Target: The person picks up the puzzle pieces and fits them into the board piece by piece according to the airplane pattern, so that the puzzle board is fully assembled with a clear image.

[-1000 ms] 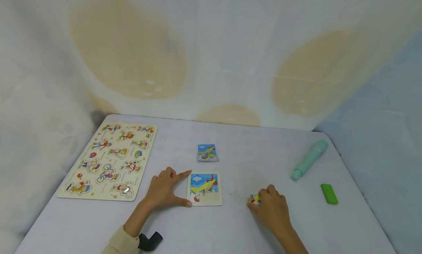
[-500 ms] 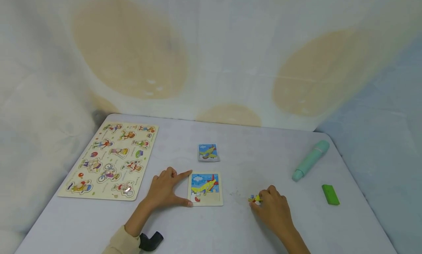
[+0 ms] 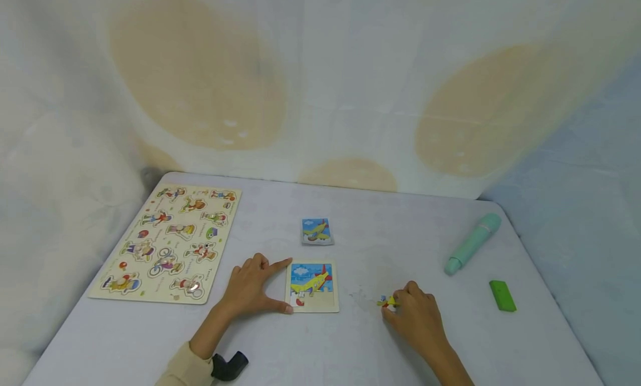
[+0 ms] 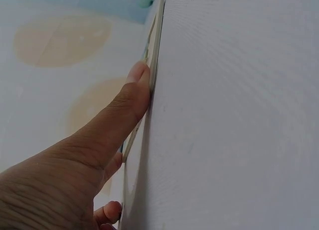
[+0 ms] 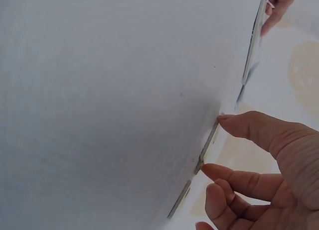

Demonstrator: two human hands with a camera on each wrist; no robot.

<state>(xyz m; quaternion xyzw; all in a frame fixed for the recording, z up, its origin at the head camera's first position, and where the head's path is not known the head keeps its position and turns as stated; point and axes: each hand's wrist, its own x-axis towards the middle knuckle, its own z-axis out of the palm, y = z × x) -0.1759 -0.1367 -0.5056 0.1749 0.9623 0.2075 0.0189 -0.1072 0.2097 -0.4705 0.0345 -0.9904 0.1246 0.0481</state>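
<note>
In the head view a small square puzzle board (image 3: 320, 303) lies mid-table, its upper part filled with a yellow-and-red airplane picture and its lower right bare wood. My left hand (image 3: 250, 286) is at its left side, thumb and index finger stretched apart and touching the two left corners. In the left wrist view the thumb (image 4: 134, 93) presses the board's edge (image 4: 157, 46). To the right, my right hand (image 3: 414, 318) pinches a small yellow, red and white puzzle piece (image 3: 389, 305) between thumb and index finger, low at the table; the fingers partly cover it.
A pegged figure puzzle (image 3: 165, 244) lies at left. Behind the board sits a small airplane picture packet (image 3: 316, 232). A mint-green tube (image 3: 472, 244) and a green block (image 3: 502, 296) lie at right. Near the left sleeve is a black pipe-shaped object (image 3: 229, 366).
The view has shifted very slightly. My right hand shifts a touch to the right at the puzzle piece, while my left hand stays at the board's left corners.
</note>
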